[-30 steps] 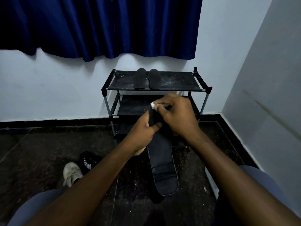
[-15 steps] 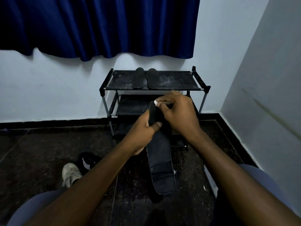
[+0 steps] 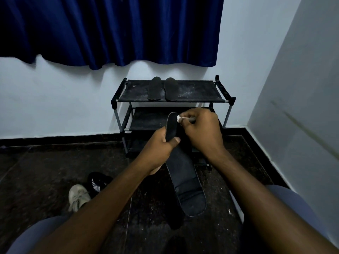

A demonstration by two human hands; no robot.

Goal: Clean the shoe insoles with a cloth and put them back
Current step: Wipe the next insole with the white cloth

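We see a black insole (image 3: 185,173) held above the floor (image 3: 55,162) between both hands: the left hand (image 3: 159,145) grips its upper part, thumb on top; the right hand (image 3: 200,131) pinches a small white cloth (image 3: 178,117) against its far tip.

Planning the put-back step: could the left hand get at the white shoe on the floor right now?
Probably not yet: the left hand grips the insole, though nothing blocks the path to the white shoe.
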